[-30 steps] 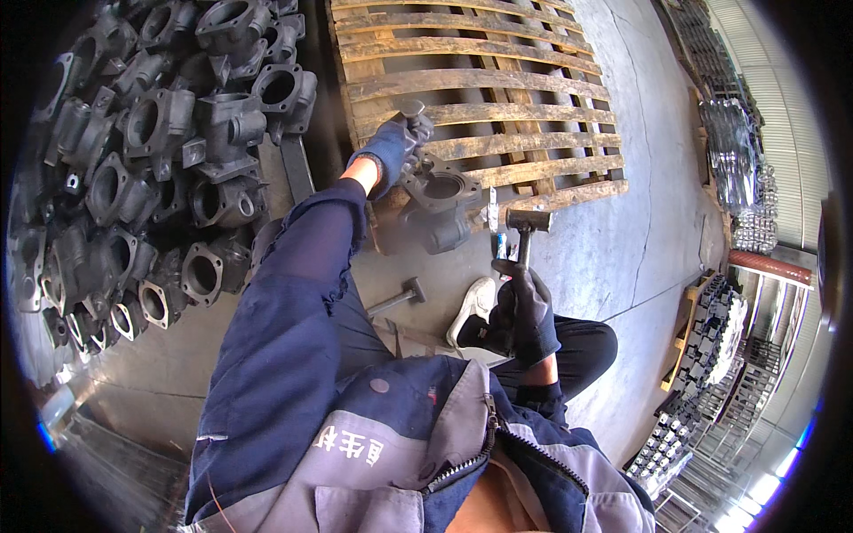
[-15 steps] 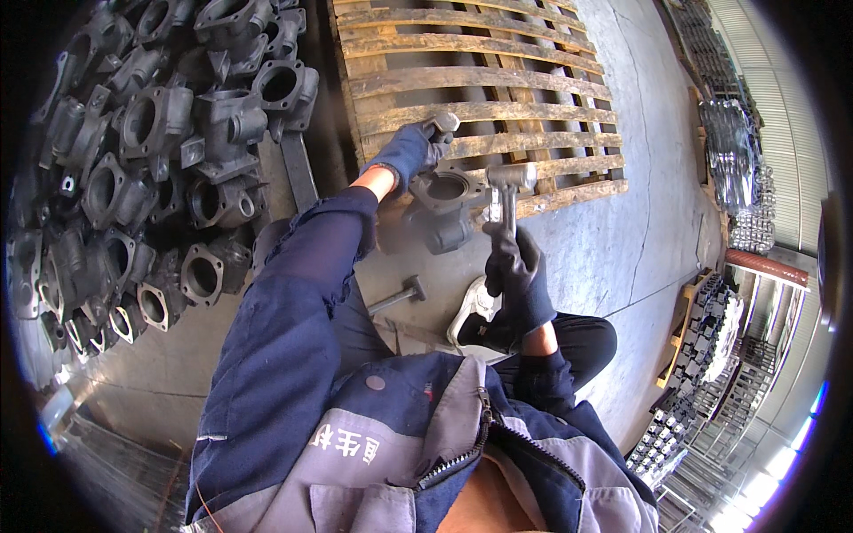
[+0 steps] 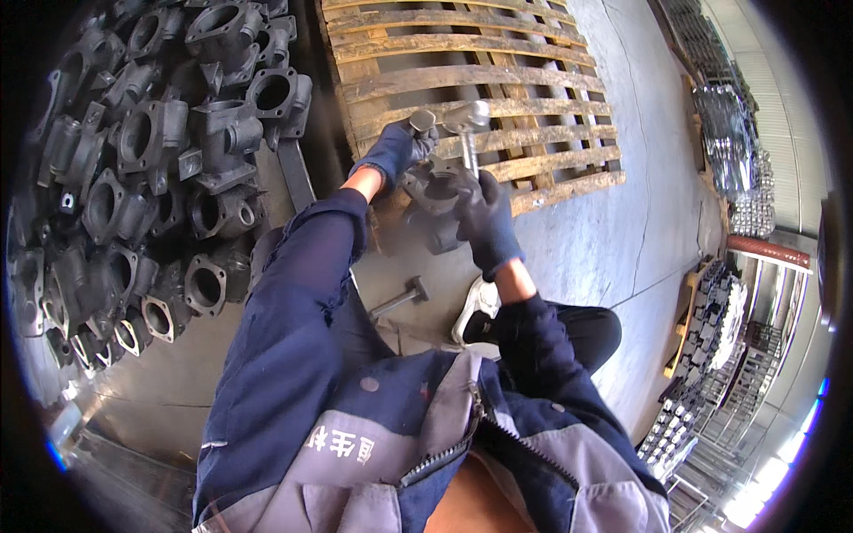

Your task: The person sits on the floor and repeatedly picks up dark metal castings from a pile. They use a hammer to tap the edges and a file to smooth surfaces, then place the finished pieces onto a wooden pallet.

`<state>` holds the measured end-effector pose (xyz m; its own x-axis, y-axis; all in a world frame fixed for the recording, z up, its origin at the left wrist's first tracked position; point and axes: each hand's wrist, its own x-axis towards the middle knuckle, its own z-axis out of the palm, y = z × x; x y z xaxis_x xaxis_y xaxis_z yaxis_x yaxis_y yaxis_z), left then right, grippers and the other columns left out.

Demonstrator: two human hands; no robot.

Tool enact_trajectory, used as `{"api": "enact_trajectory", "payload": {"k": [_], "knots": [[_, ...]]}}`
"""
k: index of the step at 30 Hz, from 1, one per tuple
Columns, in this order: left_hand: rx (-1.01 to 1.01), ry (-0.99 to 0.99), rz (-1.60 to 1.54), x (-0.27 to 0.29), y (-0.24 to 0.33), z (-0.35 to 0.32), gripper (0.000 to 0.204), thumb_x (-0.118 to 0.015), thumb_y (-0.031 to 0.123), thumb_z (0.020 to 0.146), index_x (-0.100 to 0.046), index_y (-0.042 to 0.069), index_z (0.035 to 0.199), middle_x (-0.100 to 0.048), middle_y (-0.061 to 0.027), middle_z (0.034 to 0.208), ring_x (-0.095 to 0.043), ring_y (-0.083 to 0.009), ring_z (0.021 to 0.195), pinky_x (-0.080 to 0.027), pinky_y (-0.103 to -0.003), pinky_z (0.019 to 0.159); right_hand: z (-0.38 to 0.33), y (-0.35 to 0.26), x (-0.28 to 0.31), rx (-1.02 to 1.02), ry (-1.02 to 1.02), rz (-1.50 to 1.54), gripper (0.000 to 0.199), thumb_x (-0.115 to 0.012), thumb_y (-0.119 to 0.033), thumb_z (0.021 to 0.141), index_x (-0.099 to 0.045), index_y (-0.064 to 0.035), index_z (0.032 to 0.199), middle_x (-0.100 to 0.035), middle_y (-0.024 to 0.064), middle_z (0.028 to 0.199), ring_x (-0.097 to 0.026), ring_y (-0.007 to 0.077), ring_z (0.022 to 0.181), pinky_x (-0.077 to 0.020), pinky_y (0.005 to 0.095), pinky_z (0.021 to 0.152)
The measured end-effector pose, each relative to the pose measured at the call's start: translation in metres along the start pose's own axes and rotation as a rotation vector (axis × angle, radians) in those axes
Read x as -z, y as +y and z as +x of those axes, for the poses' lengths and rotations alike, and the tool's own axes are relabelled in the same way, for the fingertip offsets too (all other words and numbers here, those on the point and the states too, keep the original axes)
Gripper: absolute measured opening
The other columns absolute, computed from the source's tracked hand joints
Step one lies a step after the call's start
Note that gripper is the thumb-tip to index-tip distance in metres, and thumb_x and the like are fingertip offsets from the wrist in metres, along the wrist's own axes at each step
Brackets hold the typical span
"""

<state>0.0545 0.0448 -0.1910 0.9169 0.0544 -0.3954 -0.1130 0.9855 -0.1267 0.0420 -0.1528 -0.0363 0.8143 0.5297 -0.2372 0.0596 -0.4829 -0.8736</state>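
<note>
My right hand [image 3: 484, 213], in a dark glove, is closed round the handle of a metal hammer [image 3: 468, 117]. The hammer's head is raised over the near end of the wooden pallet. Gloved too, my left hand [image 3: 400, 149] grips a stubby metal tool with a round, flat top [image 3: 423, 118], perhaps a punch; its lower end is hidden. Just below both hands stands a dark grey metal casting [image 3: 435, 229] with a flange and a round opening, partly covered by my right hand.
Slatted wooden pallet [image 3: 480, 84] lies ahead. Many similar castings [image 3: 142, 142] are piled on the left. Another hammer [image 3: 404, 298] rests on the floor near my white shoe [image 3: 477, 306]. Stacked metal parts [image 3: 706, 329] line the right side.
My right hand has moved up and left with the hammer, bringing its head beside the tool in my left hand. The left hand has shifted slightly left.
</note>
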Motion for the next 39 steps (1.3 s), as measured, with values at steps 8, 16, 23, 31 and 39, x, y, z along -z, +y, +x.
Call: {"api": "enact_trajectory", "payload": {"k": [8,16,23,31,39], "knots": [[0.089,0.232,-0.259,0.001,0.0,0.008,0.018,-0.046,0.008,0.095,-0.053,-0.002,0.108,-0.057,-0.0162,0.091,-0.058,-0.0237,0.083,-0.05,-0.039,0.072,-0.029,-0.046,0.032,0.098,0.025,0.206,0.028,-0.055,-0.029,0.094,-0.053,-0.0029,0.103,-0.049,-0.0016,0.064,-0.044,0.0039,0.049,-0.0325,0.0197,0.039],[-0.001,0.099,0.059,-0.007,-0.015,-0.009,0.025,-0.044,0.009,0.097,-0.049,-0.009,0.113,-0.054,-0.0191,0.099,-0.058,-0.0199,0.08,-0.052,-0.031,0.065,-0.041,-0.046,0.029,-0.263,0.003,0.373,0.031,-0.056,-0.036,0.093,-0.054,-0.0061,0.101,-0.046,-0.0011,0.06,-0.039,0.0051,0.045,-0.0281,0.0202,0.038],[-0.027,0.222,0.012,0.004,-0.01,0.006,0.024,-0.046,0.01,0.096,-0.053,-0.004,0.115,-0.058,-0.0168,0.103,-0.06,-0.0235,0.089,-0.052,-0.037,0.075,-0.014,-0.073,0.032,0.499,0.092,0.066,0.028,-0.06,-0.015,0.089,-0.051,0.0032,0.107,-0.062,0.0073,0.077,-0.058,0.0077,0.058,-0.0487,0.0223,0.049],[-0.031,0.19,0.02,-0.006,-0.013,-0.003,0.025,-0.046,0.014,0.096,-0.052,-0.006,0.111,-0.057,-0.0171,0.093,-0.056,-0.0228,0.075,-0.051,-0.032,0.065,0.011,-0.015,-0.006,0.032,-0.009,0.122,0.031,-0.057,-0.031,0.092,-0.057,0.0004,0.094,-0.06,0.0058,0.07,-0.053,0.0117,0.06,-0.0443,0.0287,0.052],[-0.171,-0.035,0.255,-0.009,-0.004,-0.014,0.017,-0.042,0.002,0.094,-0.056,-0.005,0.098,-0.06,-0.0136,0.091,-0.055,-0.0159,0.071,-0.049,-0.025,0.065,-0.011,-0.033,0.018,-0.166,-0.019,0.408,0.029,-0.054,-0.034,0.095,-0.053,-0.0062,0.104,-0.046,-0.0003,0.059,-0.041,0.0066,0.045,-0.0293,0.0213,0.038]]}}
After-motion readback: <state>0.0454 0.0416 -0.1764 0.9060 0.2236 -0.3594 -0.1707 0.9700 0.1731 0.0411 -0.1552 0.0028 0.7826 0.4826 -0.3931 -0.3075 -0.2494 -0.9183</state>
